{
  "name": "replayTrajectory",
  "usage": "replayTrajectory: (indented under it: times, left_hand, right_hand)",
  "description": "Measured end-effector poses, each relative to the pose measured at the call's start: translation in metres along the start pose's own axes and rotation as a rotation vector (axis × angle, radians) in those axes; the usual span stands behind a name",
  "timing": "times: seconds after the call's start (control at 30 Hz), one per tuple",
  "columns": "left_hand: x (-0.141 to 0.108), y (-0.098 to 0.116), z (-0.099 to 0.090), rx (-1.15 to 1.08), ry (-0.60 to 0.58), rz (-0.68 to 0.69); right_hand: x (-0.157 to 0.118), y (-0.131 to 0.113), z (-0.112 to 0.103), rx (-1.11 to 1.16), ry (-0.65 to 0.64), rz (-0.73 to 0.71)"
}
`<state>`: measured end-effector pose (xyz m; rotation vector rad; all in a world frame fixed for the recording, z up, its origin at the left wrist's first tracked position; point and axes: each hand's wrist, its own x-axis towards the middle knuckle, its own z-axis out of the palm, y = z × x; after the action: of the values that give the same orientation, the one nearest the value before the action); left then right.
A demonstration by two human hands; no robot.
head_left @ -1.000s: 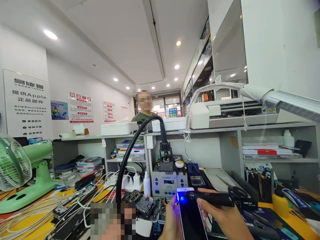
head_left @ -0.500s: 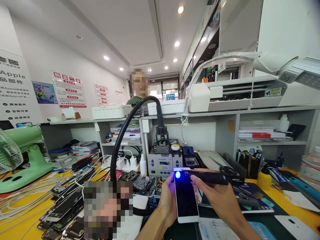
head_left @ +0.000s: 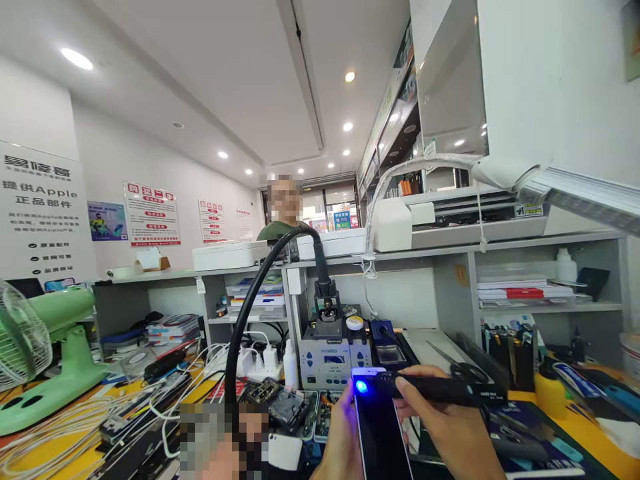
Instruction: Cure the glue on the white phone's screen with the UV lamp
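Observation:
My left hand (head_left: 341, 437) is closed around the left edge of a white-framed smartphone (head_left: 383, 443) with a dark screen. The phone is tilted upright, and the picture's bottom edge cuts off its lower end. In my right hand (head_left: 443, 427) is a slim black torch (head_left: 435, 388), lying across the phone's upper part. A bright blue spot from it glows near the phone's top left corner, and blue-violet light tints my left fingers. Some right-hand fingers are hidden behind the phone.
A grey soldering station (head_left: 325, 363) stands behind the phone; a thick black hose (head_left: 245, 307) arches at its left. Opened phone parts (head_left: 283, 403) and white cables (head_left: 65, 413) crowd the left. Scissors (head_left: 463, 368) and a yellow bottle (head_left: 550, 393) are right. A person (head_left: 285, 230) is beyond the counter.
My view has tilted up, so the bench and hands appear lower and more of the phone is cut off. Both hands keep their hold, and the blue spot stays near the same corner.

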<state>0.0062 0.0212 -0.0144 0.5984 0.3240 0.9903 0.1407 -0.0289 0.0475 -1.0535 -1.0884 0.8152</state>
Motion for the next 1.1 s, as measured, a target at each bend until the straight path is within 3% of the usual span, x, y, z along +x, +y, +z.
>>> replayTrajectory:
  times: [0.13,0.23,0.37,0.57,0.8,0.97,1.1]
  left_hand:
    - [0.005,0.002,0.002,-0.013,0.058,-0.057]
    - [0.004,0.005,0.008,0.005,0.021,-0.066]
    - [0.003,0.007,0.012,0.055,-0.038,-0.014]
    - [0.011,0.006,-0.005,0.061,0.032,0.037]
    - [0.015,0.007,-0.014,0.085,-0.085,-0.039]
    - [0.015,0.007,-0.013,0.065,-0.073,-0.066]
    - [0.019,0.006,-0.017,0.076,-0.040,-0.062]
  right_hand:
    - [0.016,0.004,-0.012,0.270,-0.087,0.173]
    - [0.023,0.011,-0.015,0.327,-0.155,0.207]
    - [0.018,0.017,-0.007,0.158,-0.093,0.115]
    - [0.008,0.011,0.002,0.102,-0.013,0.013]
    - [0.022,0.013,-0.011,0.167,0.019,0.193]
    - [0.040,0.031,-0.012,0.332,0.051,0.161]
    - [0.044,0.032,-0.016,0.487,-0.011,0.275]
